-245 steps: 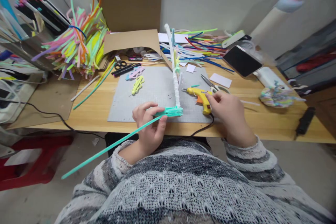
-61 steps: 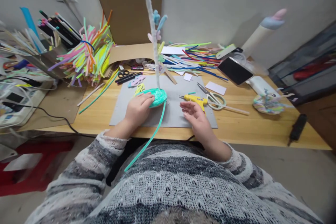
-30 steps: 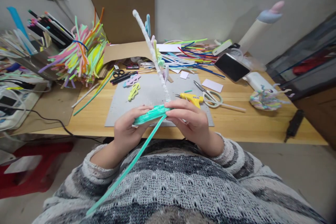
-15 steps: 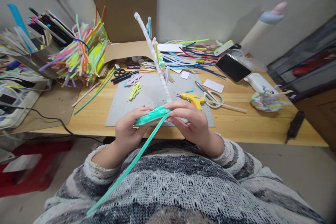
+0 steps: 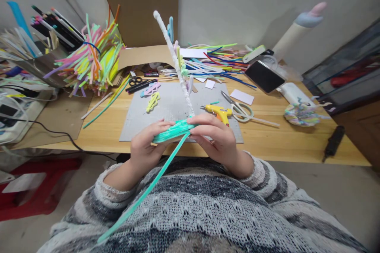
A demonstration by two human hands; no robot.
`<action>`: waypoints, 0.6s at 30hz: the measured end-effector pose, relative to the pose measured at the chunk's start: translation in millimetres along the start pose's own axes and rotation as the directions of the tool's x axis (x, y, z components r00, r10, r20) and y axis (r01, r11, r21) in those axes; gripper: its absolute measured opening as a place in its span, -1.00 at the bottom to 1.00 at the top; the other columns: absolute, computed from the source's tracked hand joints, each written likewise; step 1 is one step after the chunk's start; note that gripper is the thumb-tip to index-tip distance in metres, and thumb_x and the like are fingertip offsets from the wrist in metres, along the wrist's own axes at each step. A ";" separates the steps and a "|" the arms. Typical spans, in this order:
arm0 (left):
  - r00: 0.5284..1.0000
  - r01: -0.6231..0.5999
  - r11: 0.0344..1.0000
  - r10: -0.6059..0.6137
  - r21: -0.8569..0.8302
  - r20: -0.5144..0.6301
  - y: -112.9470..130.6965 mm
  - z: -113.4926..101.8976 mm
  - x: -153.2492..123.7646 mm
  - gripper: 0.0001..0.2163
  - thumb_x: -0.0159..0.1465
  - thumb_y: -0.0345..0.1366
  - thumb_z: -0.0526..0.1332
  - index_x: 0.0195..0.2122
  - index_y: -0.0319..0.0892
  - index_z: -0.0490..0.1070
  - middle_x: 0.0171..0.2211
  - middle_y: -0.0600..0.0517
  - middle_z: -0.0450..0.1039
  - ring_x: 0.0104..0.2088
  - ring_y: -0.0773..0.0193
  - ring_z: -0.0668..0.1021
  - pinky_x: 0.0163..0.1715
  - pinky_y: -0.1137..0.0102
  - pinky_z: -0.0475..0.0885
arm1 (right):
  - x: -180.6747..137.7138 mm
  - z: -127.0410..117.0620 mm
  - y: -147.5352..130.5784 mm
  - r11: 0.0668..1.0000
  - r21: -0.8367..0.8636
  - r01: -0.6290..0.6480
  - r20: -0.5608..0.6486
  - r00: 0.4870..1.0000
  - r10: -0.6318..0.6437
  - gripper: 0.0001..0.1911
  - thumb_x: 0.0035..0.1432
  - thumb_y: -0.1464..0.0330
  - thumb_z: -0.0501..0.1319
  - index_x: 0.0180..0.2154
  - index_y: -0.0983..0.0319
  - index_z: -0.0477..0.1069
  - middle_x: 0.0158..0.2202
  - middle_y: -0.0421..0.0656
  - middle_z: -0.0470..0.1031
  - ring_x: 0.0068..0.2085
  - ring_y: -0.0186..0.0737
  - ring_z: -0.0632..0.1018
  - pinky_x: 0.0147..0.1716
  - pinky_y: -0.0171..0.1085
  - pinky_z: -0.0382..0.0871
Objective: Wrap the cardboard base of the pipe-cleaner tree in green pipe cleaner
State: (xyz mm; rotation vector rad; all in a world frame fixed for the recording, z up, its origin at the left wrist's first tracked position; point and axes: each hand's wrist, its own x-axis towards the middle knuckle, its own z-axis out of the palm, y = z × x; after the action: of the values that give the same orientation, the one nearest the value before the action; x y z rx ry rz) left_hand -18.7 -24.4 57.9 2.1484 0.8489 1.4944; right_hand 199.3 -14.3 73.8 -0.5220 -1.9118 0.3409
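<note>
Between my hands, just over the near edge of the table, is a flat base wrapped in teal pipe cleaner point(image 5: 170, 134). My left hand point(image 5: 145, 141) grips its left end, thumb on top. At the other end my right hand point(image 5: 215, 132) pinches the base and the start of a loose teal pipe cleaner strand point(image 5: 151, 184), which hangs down across the sweater. A white fuzzy-wrapped rod point(image 5: 175, 59) rises from behind the base, leaning left, with small pastel looped shapes along its right side. Where the rod joins the base is hidden by my right fingers.
On the grey mat point(image 5: 136, 122) lie a yellow glue gun point(image 5: 219, 112), scissors point(image 5: 242, 111) and a yellow bent pipe-cleaner shape point(image 5: 152, 102). A pipe-cleaner bundle point(image 5: 92, 55) stands left; loose ones point(image 5: 213, 63) lie behind. A phone point(image 5: 264, 75) leans at right.
Both hands keep nearly the same hold. The base and rod tilt very slightly, and the strand's upper end sits a little lower under my right fingers.
</note>
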 end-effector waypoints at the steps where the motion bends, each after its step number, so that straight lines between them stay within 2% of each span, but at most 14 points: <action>1: 1.000 -0.002 1.000 0.002 0.002 -0.001 -0.3 0.0 -0.6 -0.60 0.15 -0.52 0.30 0.00 -0.07 0.42 -0.07 -0.02 0.56 -0.04 0.21 0.59 0.13 0.13 0.43 | 0.0 -0.3 -0.4 1.000 -0.001 0.001 0.003 1.000 -0.001 -0.71 0.18 0.51 0.20 -0.08 0.11 0.38 -0.07 -0.09 0.51 -0.09 -0.20 0.55 -0.15 -0.08 0.53; 7: 1.000 -0.010 1.000 0.011 0.015 -0.028 -1.1 0.6 -3.6 -0.55 0.10 -0.56 0.32 0.01 -0.05 0.43 -0.07 0.01 0.56 -0.04 0.22 0.59 0.16 0.14 0.41 | -2.1 -0.7 -1.9 0.999 -0.028 0.031 0.011 0.999 -0.031 -0.69 0.19 0.53 0.18 -0.07 0.09 0.37 -0.03 -0.08 0.49 -0.05 -0.18 0.54 -0.12 -0.06 0.53; 18: 1.000 0.010 1.000 -0.011 -0.017 -0.019 -0.9 2.2 -5.2 -0.59 0.13 -0.55 0.29 0.00 -0.08 0.43 -0.07 -0.01 0.56 -0.04 0.21 0.58 0.15 0.13 0.40 | -5.6 5.8 -2.8 0.999 -0.026 0.035 -0.067 0.997 -0.037 -0.63 0.15 0.58 0.21 -0.02 0.15 0.39 -0.02 -0.05 0.52 -0.01 -0.18 0.55 -0.06 -0.06 0.54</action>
State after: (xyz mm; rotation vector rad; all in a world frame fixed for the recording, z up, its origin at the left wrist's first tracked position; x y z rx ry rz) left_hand -18.2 -27.2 53.0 2.1172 0.8495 1.5140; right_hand 195.2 -19.4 68.4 -0.5087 -1.8599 0.2736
